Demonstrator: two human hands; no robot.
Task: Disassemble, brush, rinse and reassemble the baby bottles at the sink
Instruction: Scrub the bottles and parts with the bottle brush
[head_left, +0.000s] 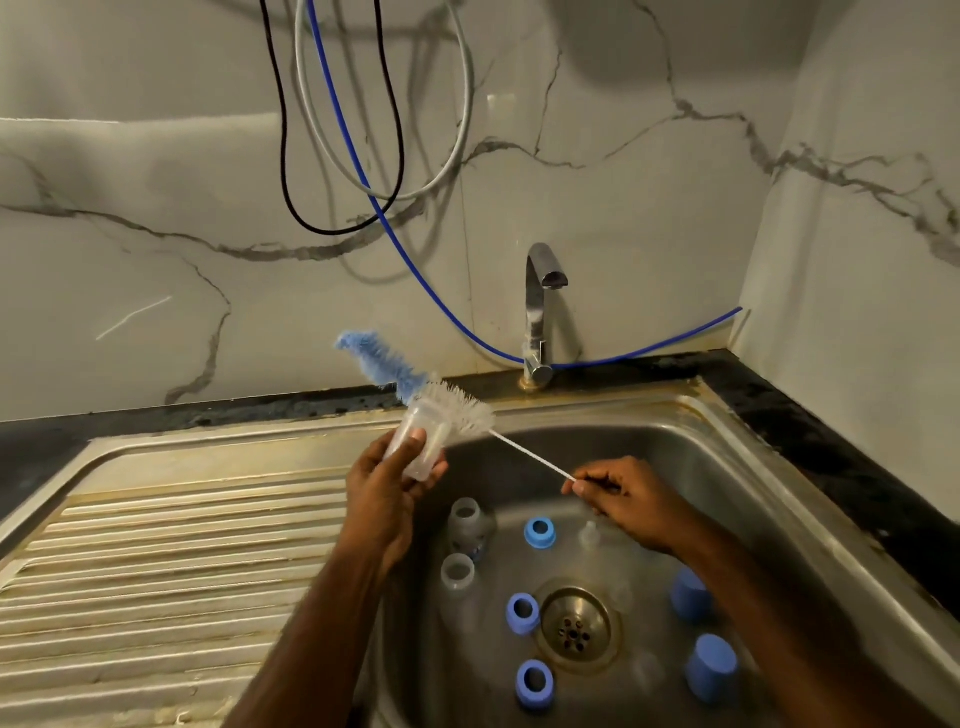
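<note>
No brand, label or writing can be read on any item; a dark print on one bottle in the basin is too blurred to make out.

The left hand (387, 480) is curled round a clear bottle (422, 441), thumb across the near side, fingers wrapped behind. The bottle is tilted, its open mouth pointing up and away from the palm, over the left rim of the sink (675, 415). The right hand (623, 493) pinches the end of the thin white handle of a bottle brush (457, 408) between thumb and fingertips, the other fingers loosely curled. The handle runs up and to the left from that pinch to the white bristle head, which sits at the bottle mouth; a blue fluffy tip sticks out beyond the bottle, away from both hands.

Below the left hand, in the basin, lie two more clear bottles (469, 530) (457, 571), close together. Below and between the hands lie three blue rings (540, 532) (523, 613) (535, 683). Beneath the right forearm are two blue caps (688, 595) (711, 670). A clear teat (588, 535) lies just under the right hand. The drain (574, 626) is among them.

The tap (540, 312) stands behind the basin, well beyond the fingers.
</note>
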